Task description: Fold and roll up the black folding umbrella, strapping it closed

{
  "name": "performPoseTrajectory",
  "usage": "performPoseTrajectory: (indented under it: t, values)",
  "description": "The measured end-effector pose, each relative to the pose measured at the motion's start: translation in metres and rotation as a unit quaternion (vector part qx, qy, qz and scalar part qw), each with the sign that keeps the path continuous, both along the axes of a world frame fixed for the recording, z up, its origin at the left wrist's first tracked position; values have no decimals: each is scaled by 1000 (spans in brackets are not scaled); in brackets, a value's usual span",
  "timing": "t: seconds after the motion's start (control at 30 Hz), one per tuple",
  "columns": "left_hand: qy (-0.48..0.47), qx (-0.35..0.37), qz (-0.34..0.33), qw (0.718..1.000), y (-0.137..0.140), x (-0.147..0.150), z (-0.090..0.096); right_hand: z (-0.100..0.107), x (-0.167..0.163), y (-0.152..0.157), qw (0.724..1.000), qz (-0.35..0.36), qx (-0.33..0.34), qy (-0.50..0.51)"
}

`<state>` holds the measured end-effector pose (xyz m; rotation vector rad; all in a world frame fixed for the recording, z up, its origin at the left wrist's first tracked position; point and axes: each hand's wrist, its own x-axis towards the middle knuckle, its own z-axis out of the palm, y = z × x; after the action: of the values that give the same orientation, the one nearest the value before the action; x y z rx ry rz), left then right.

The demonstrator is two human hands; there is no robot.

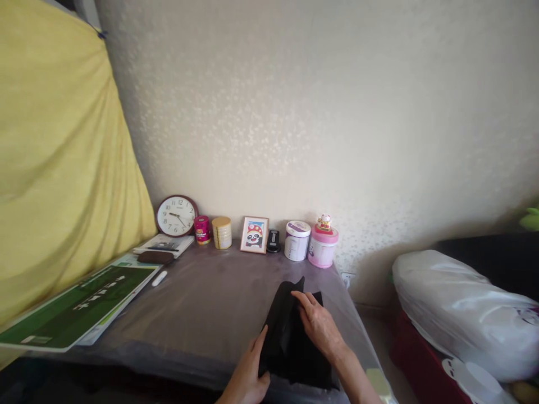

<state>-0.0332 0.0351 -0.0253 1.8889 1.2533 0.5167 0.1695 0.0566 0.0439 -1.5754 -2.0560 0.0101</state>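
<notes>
A black, soft sheet-like item [290, 342], perhaps a folded cloth or a bag, is at the front right of the table, its upper edge opened into pointed flaps. My left hand [250, 370] grips its left edge near the bottom, fingers along the side and thumb below. Across its upper right part lies my right hand [316, 322], fingers bent together at the flap and partly inside the fold. What is under the right fingertips is hidden. The lower edge of the black item hangs close to the table's front edge.
Along the wall on the table [202, 303] stand a clock [177, 216], a pink can [202, 230], a yellow-lidded jar [222, 233], a framed panda picture [254, 234], a small black object [273, 241] and two tubs [297, 241]. Green boards [84, 303] lie left; a white bag [463, 308] is right.
</notes>
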Motion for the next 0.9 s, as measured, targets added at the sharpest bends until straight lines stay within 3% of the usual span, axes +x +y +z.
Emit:
performPoseTrajectory:
  t: [0.13,0.27,0.4,0.73,0.9]
  values:
    - [125,67,19,990,-8,11,3,4,-5,12,1000,-11,4,14]
    - [257,60,6,964,-17,29,15,5,-14,27,999,-20,17,37]
    - [334,36,-15,942,-20,43,16,-9,-29,40,999,-20,6,47]
    - [273,70,3,959,-15,30,-15,-45,-31,49,993,12,-39,112]
    - [266,95,21,959,-19,15,-18,-51,-32,49,989,55,-36,132]
